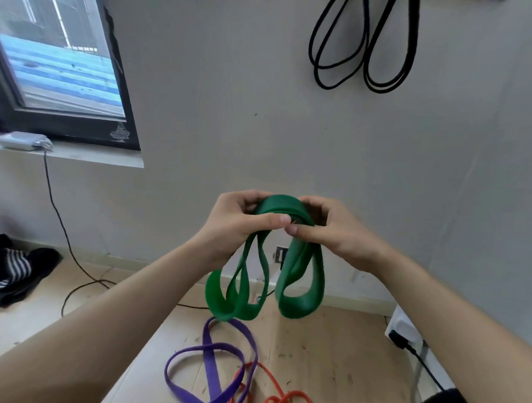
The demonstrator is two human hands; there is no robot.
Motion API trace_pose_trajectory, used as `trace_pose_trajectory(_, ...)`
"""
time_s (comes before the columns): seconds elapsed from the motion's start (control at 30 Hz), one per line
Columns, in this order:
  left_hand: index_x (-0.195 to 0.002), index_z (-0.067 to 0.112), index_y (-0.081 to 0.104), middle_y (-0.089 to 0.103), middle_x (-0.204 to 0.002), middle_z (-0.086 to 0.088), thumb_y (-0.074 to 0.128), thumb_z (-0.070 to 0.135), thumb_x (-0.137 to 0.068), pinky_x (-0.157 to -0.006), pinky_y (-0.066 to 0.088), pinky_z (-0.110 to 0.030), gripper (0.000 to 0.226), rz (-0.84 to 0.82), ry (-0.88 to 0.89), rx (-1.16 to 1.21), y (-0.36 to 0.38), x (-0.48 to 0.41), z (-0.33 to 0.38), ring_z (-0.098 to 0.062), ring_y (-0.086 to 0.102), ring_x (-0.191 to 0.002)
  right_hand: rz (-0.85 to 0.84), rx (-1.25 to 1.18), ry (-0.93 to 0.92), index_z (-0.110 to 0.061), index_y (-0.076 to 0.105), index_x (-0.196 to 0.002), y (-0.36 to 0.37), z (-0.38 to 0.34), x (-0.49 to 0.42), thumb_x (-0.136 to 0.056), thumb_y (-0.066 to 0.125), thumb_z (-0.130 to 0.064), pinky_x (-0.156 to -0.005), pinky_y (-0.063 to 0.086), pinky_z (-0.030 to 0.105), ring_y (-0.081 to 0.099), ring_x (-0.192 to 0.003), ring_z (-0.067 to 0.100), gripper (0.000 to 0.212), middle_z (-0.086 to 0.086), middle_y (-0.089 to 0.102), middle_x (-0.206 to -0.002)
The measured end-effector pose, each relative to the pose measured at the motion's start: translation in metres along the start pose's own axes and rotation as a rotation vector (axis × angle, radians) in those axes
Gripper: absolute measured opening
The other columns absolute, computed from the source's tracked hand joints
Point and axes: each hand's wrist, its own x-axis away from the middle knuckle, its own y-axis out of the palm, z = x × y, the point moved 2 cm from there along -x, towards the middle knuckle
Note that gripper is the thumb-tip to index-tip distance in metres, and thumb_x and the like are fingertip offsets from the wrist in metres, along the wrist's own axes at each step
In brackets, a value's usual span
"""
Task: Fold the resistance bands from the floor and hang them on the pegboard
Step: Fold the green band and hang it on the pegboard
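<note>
Head view, looking down the arms: the left hand [231,219] and right hand [330,226] both pinch the top of the green band [281,208], gathered into several hanging loops at chest height before the wall. So this one looks nearly folded but is not hung. Black bands [363,48] already dangle high on the wall; their hooks are out of frame. On the floor [344,354] below, the purple band [211,362] and the orange band [279,394] lie tangled, untouched. By my reckoning, roughly half remains.
</note>
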Motion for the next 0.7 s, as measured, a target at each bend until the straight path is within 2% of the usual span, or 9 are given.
trace_pose_trajectory(0.13, -0.101, 0.005, 0.078, 0.076, -0.09, -0.011, 0.085, 0.01, -0.072, -0.076, 0.055, -0.026, 0.03, 0.059, 0.008, 0.074, -0.008, -0.016, 0.022, -0.017, 0.069, -0.076, 0.078, -0.084, -0.038, -0.013, 0.068, -0.119, -0.008, -0.02, -0.017, -0.086, 0.075, -0.01, -0.096, 0.054, 0.039, 0.069, -0.107, 0.026, 0.034, 0.01, 0.073, -0.111)
trace_pose_trajectory(0.27, -0.099, 0.008, 0.08, 0.074, -0.09, -0.01, 0.082, 0.016, -0.079, -0.076, 0.054, -0.026, 0.021, 0.099, 0.048, 0.048, -0.023, -0.043, 0.06, -0.017, 0.063, -0.073, 0.114, -0.007, -0.114, -0.018, 0.067, -0.118, -0.021, -0.061, -0.044, -0.085, 0.076, -0.01, -0.094, 0.056, 0.034, 0.072, -0.101, 0.02, 0.035, 0.003, 0.076, -0.106)
trace_pose_trajectory(0.37, -0.105, 0.005, 0.078, 0.072, -0.087, -0.008, 0.078, 0.015, -0.086, -0.069, 0.05, -0.025, 0.022, 0.108, 0.116, 0.037, -0.034, -0.069, 0.097, -0.018, 0.057, -0.071, 0.151, 0.055, -0.185, -0.017, 0.064, -0.122, -0.039, -0.101, -0.074, -0.085, 0.076, -0.012, -0.093, 0.058, 0.038, 0.073, -0.096, 0.021, 0.039, 0.004, 0.076, -0.101)
trace_pose_trajectory(0.47, -0.119, 0.009, 0.07, 0.075, -0.09, -0.002, 0.082, 0.014, -0.081, -0.068, 0.051, -0.022, 0.04, 0.067, 0.177, 0.013, -0.04, -0.096, 0.135, -0.012, 0.063, -0.071, 0.184, 0.115, -0.272, -0.015, 0.062, -0.123, -0.06, -0.142, -0.104, -0.087, 0.074, -0.011, -0.09, 0.058, 0.037, 0.073, -0.092, 0.023, 0.037, 0.007, 0.075, -0.1)
trace_pose_trajectory(0.57, -0.123, 0.016, 0.068, 0.077, -0.094, 0.001, 0.082, 0.014, -0.083, -0.071, 0.052, -0.018, 0.043, 0.096, 0.262, -0.081, -0.042, -0.125, 0.167, -0.004, 0.069, -0.074, 0.211, 0.2, -0.319, -0.015, 0.065, -0.118, -0.081, -0.178, -0.133, -0.089, 0.072, -0.013, -0.089, 0.059, 0.036, 0.071, -0.095, 0.027, 0.03, 0.009, 0.075, -0.1)
trace_pose_trajectory(0.7, -0.121, 0.02, 0.069, 0.078, -0.098, -0.004, 0.082, 0.019, -0.084, -0.079, 0.054, -0.028, 0.039, 0.178, 0.371, -0.023, -0.045, -0.163, 0.2, -0.014, 0.069, -0.083, 0.244, 0.309, -0.364, -0.016, 0.066, -0.115, -0.108, -0.218, -0.171, -0.089, 0.072, -0.017, -0.09, 0.058, 0.034, 0.071, -0.093, 0.023, 0.026, 0.009, 0.074, -0.099)
